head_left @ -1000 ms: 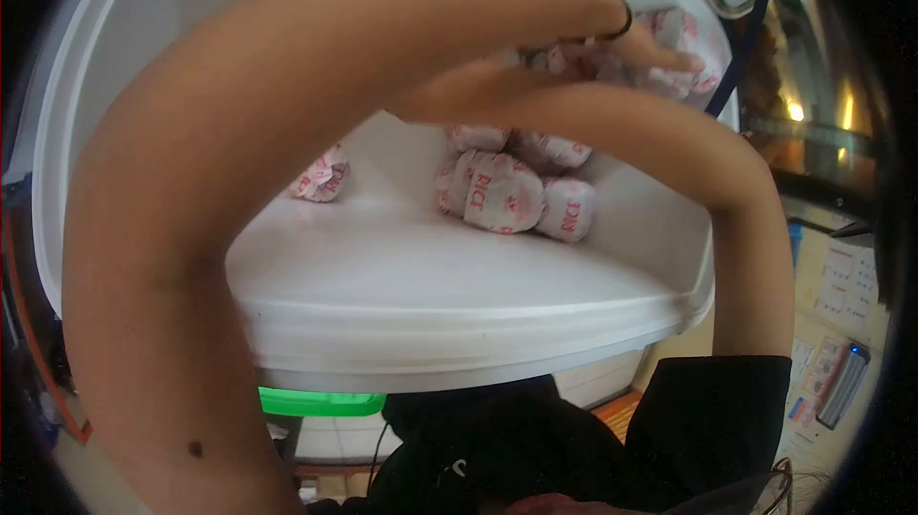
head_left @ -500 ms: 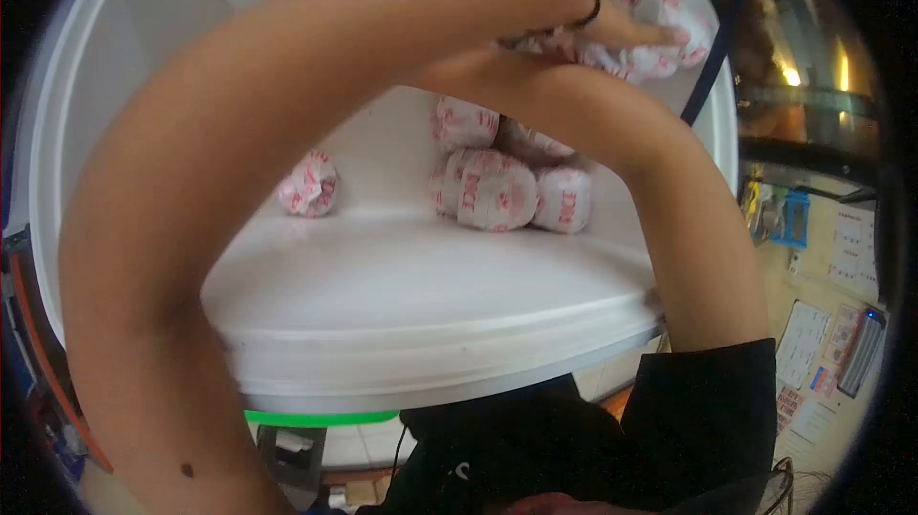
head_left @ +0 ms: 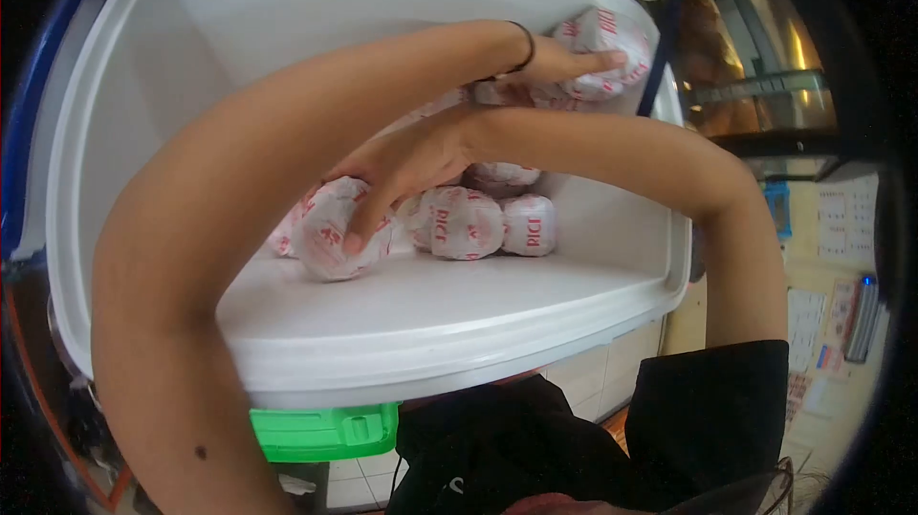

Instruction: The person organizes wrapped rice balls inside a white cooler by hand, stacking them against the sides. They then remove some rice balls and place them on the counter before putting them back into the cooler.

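Note:
My arms cross inside a white cooler-like bin (head_left: 459, 331). My left hand (head_left: 564, 64) reaches to the far right corner, gripping a paper-wrapped rice pack (head_left: 602, 29) printed with red "RICE". Beneath my left arm, my right hand (head_left: 416, 163) reaches left. Its fingers curl around another wrapped rice pack (head_left: 330, 233), held at the left beside a partly hidden pack (head_left: 283, 236). Between the hands sit more wrapped packs, among them a round one (head_left: 465, 224) and one at its right (head_left: 529, 225). My forearms hide part of the pile.
A dark blue strap (head_left: 666, 27) runs down past the bin's right rim. Below the front rim is a green plastic box (head_left: 320, 434). Shiny metal equipment (head_left: 755, 46) stands at the right, near a wall with posted papers (head_left: 846, 219).
My right hand has moved left from the far right corner with a rice pack. My left hand stays at the packs in that corner. The view has shifted, showing more of the green box.

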Tool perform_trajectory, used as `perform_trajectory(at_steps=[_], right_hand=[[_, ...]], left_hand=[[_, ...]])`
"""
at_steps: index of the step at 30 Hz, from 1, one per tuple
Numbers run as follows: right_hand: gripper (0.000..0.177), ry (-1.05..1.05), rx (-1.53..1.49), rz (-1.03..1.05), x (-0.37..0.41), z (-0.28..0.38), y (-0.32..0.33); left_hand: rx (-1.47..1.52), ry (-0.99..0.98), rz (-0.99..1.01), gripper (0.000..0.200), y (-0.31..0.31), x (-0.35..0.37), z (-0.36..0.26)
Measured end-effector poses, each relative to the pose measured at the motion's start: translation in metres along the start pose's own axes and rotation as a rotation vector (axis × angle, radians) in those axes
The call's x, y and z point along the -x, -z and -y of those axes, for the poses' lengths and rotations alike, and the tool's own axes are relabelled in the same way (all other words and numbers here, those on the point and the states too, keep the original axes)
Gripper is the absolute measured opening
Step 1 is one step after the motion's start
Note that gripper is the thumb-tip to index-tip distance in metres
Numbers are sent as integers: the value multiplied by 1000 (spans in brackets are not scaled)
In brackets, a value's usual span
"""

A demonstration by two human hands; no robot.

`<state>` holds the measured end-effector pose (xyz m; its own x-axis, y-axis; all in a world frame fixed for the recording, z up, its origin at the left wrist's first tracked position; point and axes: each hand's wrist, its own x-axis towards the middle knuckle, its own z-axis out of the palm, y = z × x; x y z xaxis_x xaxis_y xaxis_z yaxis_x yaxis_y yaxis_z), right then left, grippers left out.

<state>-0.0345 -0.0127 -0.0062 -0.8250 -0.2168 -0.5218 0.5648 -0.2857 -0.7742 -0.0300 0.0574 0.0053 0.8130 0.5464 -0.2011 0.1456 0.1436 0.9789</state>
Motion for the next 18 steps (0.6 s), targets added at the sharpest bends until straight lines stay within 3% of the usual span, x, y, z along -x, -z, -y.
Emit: perform_trajectory(at_steps=[3,4,6,8,10,12,14,15,18], right_hand=[[56,-7,315,16,25,13,8],[55,-29,448,85,34,17,11],[54,-106,424,158,49,11,16],[48,-373,535,150,69,1,16],[46,-372,557,266,88,-21,22],[44,-369,580,380,97,-33,22],[41,-549,887,441,102,-41,4],[41,-546,886,439,109,-44,-4],[39,-241,1257,-91,131,-49,-26]], left_hand=[[-281,22,-130,122,12,-11,7],[-277,13,-126,122,13,-11,4],[-286,132,-30,125,12,-2,-6],[-231,112,-10,127,11,-2,-1],[-178,99,4,128,9,3,1],[-189,135,-127,130,3,8,-4],[-130,129,-118,128,4,11,-3],[-77,122,-104,127,4,11,-2],[-182,101,-119,126,7,-1,5]])
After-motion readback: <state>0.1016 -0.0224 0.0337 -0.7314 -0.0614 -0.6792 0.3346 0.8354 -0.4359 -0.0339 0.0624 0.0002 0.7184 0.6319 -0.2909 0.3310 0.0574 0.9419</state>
